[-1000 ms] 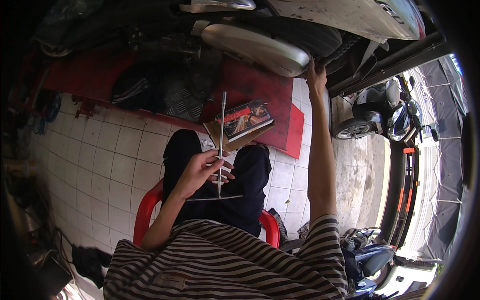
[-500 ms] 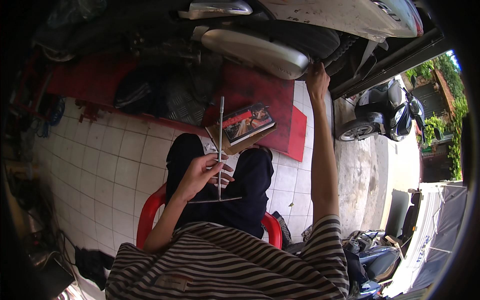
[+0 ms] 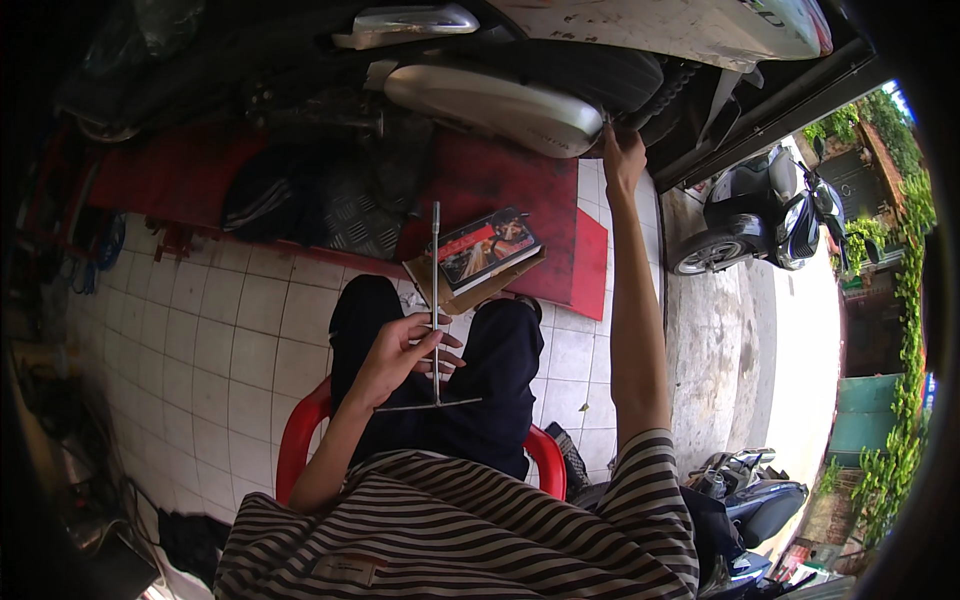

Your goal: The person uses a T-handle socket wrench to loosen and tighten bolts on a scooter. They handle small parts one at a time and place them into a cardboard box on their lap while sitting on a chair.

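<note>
Above my lap, my left hand (image 3: 405,350) grips a long T-handle wrench (image 3: 436,290) by its shaft. The wrench stands roughly upright in view, its crossbar nearest me and its socket end pointing away. My right arm is stretched far forward. My right hand (image 3: 624,156) is closed at the rear end of the silver chain cover (image 3: 500,108) on a motorcycle, beside the rear wheel (image 3: 625,80). Whatever its fingers pinch there is too small and hidden to make out.
A red work platform (image 3: 500,180) carries the motorcycle. On its near edge lies a printed box (image 3: 488,246) with an open cardboard flap. I sit on a red plastic chair (image 3: 305,440) over white floor tiles. A parked scooter (image 3: 745,215) stands outside to the right.
My view has shifted slightly. Both hands keep nearly the same places, the left still gripping the T-handle wrench. Outside at the lower right, the large white and grey vehicle has left view.
</note>
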Motion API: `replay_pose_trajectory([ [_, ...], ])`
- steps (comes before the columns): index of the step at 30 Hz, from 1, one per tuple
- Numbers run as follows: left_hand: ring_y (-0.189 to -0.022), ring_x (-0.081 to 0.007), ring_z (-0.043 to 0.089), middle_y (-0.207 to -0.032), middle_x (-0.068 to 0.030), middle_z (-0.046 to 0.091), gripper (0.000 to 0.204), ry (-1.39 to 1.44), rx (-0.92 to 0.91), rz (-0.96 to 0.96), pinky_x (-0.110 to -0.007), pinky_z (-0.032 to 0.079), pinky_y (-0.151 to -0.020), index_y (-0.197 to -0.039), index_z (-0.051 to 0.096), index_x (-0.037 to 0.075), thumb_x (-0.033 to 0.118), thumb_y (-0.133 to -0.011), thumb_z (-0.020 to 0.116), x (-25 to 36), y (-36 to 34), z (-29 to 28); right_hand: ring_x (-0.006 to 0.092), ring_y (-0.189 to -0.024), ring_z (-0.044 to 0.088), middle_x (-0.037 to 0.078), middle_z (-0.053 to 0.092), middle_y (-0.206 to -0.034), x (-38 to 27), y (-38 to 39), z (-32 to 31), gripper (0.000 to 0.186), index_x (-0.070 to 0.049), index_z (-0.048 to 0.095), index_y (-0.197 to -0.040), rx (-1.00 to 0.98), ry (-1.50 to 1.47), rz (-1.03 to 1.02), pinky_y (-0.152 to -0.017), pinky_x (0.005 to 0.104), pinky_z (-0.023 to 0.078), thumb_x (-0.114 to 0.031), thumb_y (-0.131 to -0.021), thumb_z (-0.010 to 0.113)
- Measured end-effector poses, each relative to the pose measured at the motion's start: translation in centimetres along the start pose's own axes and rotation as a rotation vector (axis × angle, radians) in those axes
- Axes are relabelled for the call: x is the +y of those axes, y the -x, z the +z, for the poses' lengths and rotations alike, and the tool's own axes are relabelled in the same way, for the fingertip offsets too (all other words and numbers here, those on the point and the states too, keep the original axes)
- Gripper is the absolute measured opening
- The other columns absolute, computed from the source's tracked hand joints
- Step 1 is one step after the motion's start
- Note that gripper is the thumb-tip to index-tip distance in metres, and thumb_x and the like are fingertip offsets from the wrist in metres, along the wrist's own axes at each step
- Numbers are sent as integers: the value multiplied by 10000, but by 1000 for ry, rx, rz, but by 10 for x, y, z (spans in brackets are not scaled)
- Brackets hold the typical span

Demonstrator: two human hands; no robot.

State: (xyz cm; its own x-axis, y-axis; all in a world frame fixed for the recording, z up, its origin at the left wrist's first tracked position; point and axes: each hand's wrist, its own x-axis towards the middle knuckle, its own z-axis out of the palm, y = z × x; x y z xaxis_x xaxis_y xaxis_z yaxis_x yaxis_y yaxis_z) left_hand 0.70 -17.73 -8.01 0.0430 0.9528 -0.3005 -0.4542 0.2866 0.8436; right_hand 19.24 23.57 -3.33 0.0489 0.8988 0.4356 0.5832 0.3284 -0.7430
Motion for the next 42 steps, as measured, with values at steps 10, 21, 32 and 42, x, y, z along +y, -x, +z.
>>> replay_pose_trajectory([
  [10, -946, -322, 736, -1079, -218, 685, 332, 1, -13, 10, -361, 640, -795, -1330, 505, -77, 108, -1054, 494, 2, 1, 1, 200, -732, 710, 129, 714, -783, 15, 0, -6, 397, 62, 683, -975, -73, -164, 52, -700, 313, 526, -334, -959, 659],
  [21, -926, -311, 742, -1060, -207, 694, 327, 25, 17, 12, -337, 642, -788, -1296, 514, -89, 136, -1058, 498, -7, 1, -4, 81, -625, 573, 33, 633, -754, 73, 196, -2, 349, -15, 701, -973, -406, -262, 296, -547, 248, 411, -351, -1003, 613],
  [32, -864, -274, 747, -988, -187, 708, 323, 3, 74, -18, -350, 634, -750, -1273, 546, -53, 172, -1041, 551, -22, 0, -13, 289, -758, 730, 131, 743, -826, 62, 289, 5, 316, -42, 725, -987, -489, 95, 154, -696, 397, 552, -348, -953, 653],
  [42, -792, -309, 755, -964, -225, 727, 306, -9, 44, -13, -359, 642, -707, -1251, 558, -60, 131, -1015, 592, -21, 3, -6, 252, -722, 678, 95, 719, -882, 28, 309, -14, 307, -53, 640, -1203, -421, -50, 148, -661, 376, 525, -278, -998, 598],
])
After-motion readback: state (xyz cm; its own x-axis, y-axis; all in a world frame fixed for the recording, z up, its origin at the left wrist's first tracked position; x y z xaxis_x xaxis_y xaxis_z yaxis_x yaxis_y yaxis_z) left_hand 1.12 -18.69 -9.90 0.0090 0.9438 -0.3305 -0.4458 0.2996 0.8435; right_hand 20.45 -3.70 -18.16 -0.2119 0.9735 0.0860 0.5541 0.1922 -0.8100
